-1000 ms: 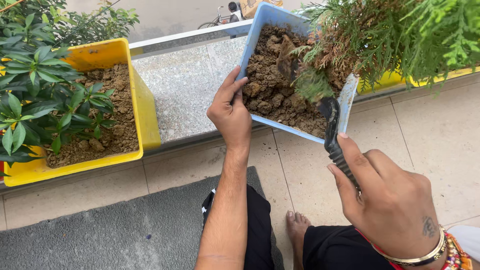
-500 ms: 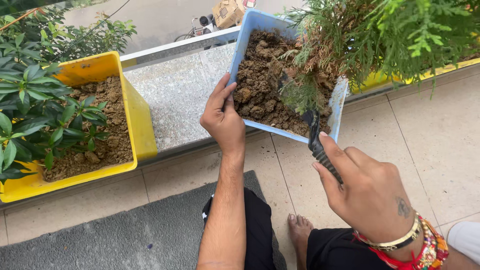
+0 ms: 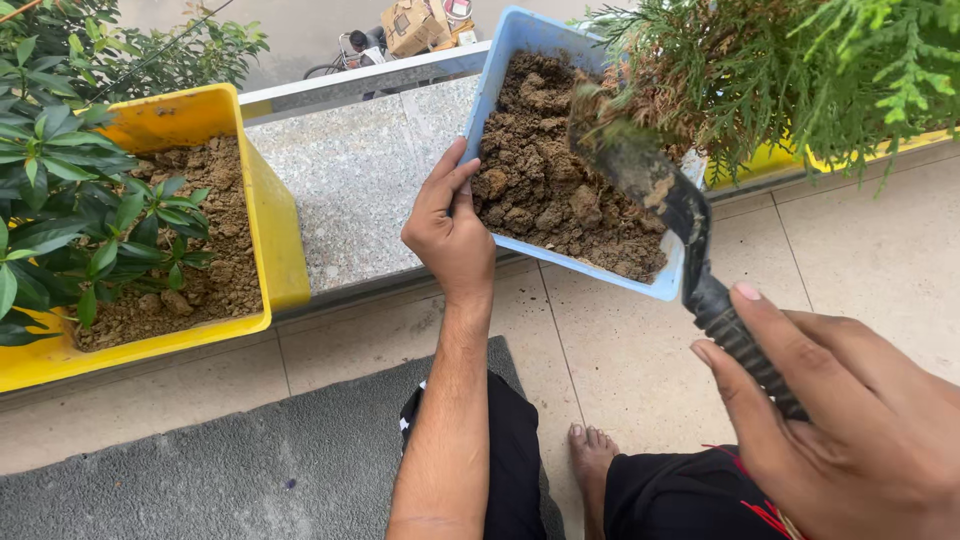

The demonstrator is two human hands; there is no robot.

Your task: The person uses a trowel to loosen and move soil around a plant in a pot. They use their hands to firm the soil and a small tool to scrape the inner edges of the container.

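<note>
My left hand (image 3: 450, 230) grips the near left rim of a light blue planter (image 3: 497, 75) filled with lumpy brown soil (image 3: 545, 190). A feathery green conifer (image 3: 760, 70) with browned lower branches grows in its right side. My right hand (image 3: 840, 420) holds the black ribbed handle of a small trowel (image 3: 660, 195). The trowel's blade is lifted clear above the soil, its tip among the brown branches near the plant's base.
A yellow planter (image 3: 280, 240) with a broad-leaved green shrub (image 3: 70, 190) stands on the speckled stone ledge (image 3: 360, 180) at left. Another yellow planter edge (image 3: 770, 160) shows behind the conifer. A grey mat (image 3: 220, 460) lies on the tiled floor beside my bare foot (image 3: 592, 450).
The trowel has come up out of the soil and now rises over it. My right hand pulled back toward me and to the right. The left hand has stayed on the rim.
</note>
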